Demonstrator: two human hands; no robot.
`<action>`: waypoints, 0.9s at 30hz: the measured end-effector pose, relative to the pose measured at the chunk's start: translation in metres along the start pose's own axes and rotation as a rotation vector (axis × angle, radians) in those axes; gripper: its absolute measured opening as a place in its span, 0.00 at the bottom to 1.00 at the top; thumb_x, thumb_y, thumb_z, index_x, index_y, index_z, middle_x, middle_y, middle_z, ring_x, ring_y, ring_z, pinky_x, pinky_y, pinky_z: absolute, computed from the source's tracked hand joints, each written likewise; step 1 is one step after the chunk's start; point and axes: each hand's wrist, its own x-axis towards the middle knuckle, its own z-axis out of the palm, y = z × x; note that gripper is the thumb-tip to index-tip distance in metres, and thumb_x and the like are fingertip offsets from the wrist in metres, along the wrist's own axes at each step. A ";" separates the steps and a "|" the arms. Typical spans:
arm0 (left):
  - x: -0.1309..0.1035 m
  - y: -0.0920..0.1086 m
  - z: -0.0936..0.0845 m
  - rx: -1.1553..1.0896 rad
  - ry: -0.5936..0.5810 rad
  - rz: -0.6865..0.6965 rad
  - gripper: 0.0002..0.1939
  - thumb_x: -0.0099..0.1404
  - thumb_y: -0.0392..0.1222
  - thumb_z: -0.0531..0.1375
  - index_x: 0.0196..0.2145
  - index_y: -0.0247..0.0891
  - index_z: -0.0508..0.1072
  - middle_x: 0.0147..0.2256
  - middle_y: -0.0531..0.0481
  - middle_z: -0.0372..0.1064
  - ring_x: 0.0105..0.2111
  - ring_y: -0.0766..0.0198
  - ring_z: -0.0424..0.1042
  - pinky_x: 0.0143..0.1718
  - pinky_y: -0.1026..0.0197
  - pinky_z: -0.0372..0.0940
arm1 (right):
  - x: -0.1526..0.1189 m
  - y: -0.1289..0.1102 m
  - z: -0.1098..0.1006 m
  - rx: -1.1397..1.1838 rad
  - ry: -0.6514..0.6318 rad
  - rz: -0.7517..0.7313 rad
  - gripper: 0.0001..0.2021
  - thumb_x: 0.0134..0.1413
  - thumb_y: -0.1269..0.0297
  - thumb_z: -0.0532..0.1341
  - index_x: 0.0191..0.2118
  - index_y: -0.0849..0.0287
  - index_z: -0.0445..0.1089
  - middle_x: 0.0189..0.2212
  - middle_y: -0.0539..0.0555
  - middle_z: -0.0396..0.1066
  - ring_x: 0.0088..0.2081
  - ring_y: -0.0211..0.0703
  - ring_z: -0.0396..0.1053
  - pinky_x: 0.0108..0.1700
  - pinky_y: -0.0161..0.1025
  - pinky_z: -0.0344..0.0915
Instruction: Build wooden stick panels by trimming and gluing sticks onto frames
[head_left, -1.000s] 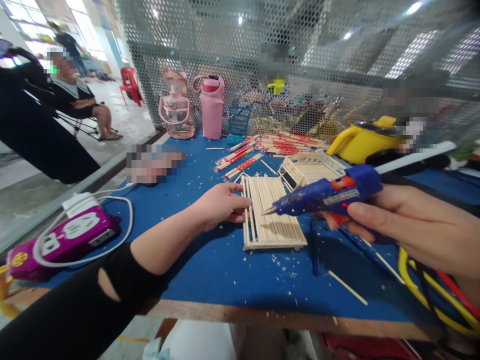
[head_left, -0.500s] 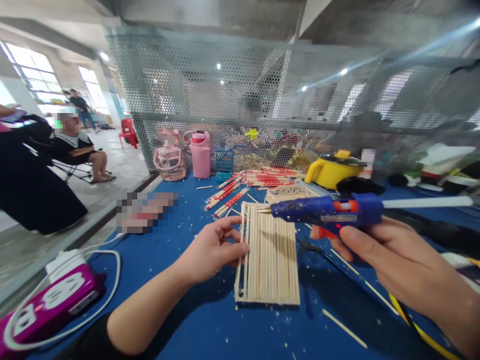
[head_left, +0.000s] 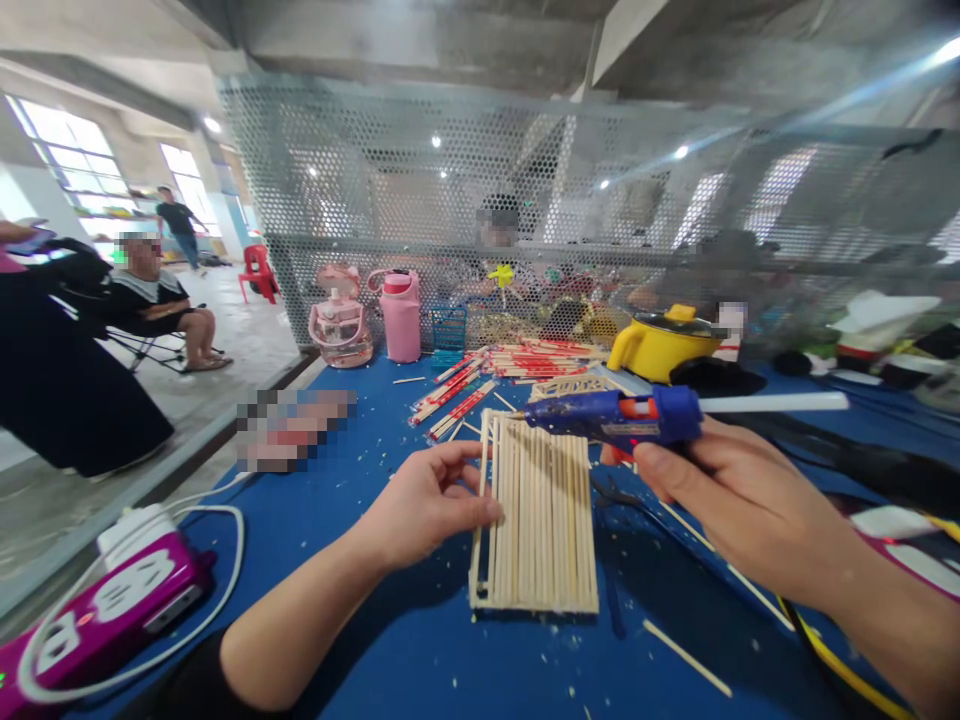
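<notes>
Head view: at far left, a purple power strip [head_left: 97, 620] lies on the blue counter [head_left: 390, 660], a white cable looped over it. Farther back, two pink bottles [head_left: 401, 315] stand before the mesh. Next comes the left hand [head_left: 435, 505], its grip closed, thumb and fingers pinching the left edge of a panel of wooden sticks [head_left: 540, 530] at mid-counter, near the front. Red-wrapped chopsticks [head_left: 544, 357] lie behind it. A blue glue gun [head_left: 611, 415] points left, its nozzle at the panel's upper left corner; contact is unclear. The right hand [head_left: 712, 490] grips its handle. Behind stands a yellow pot [head_left: 660, 350].
</notes>
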 end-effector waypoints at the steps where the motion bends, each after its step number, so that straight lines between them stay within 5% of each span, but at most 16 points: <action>1: 0.000 0.000 0.000 -0.002 -0.007 0.002 0.27 0.46 0.39 0.71 0.45 0.36 0.71 0.28 0.54 0.70 0.25 0.71 0.69 0.29 0.66 0.62 | 0.001 0.000 0.001 0.007 0.000 0.001 0.18 0.58 0.53 0.53 0.25 0.55 0.73 0.24 0.52 0.71 0.27 0.45 0.69 0.31 0.41 0.66; 11: 0.001 0.000 -0.001 -0.064 -0.037 -0.001 0.28 0.46 0.36 0.71 0.45 0.36 0.69 0.26 0.56 0.70 0.24 0.72 0.69 0.29 0.67 0.62 | 0.001 0.000 0.005 -0.024 -0.022 -0.044 0.16 0.60 0.56 0.53 0.35 0.57 0.75 0.34 0.55 0.75 0.37 0.46 0.72 0.42 0.40 0.66; 27: 0.001 0.001 0.000 -0.067 -0.036 -0.013 0.27 0.46 0.36 0.71 0.43 0.34 0.68 0.26 0.56 0.69 0.23 0.73 0.68 0.27 0.67 0.62 | -0.001 0.007 0.010 -0.086 0.031 -0.125 0.11 0.59 0.60 0.54 0.31 0.55 0.73 0.29 0.52 0.75 0.32 0.44 0.72 0.36 0.39 0.67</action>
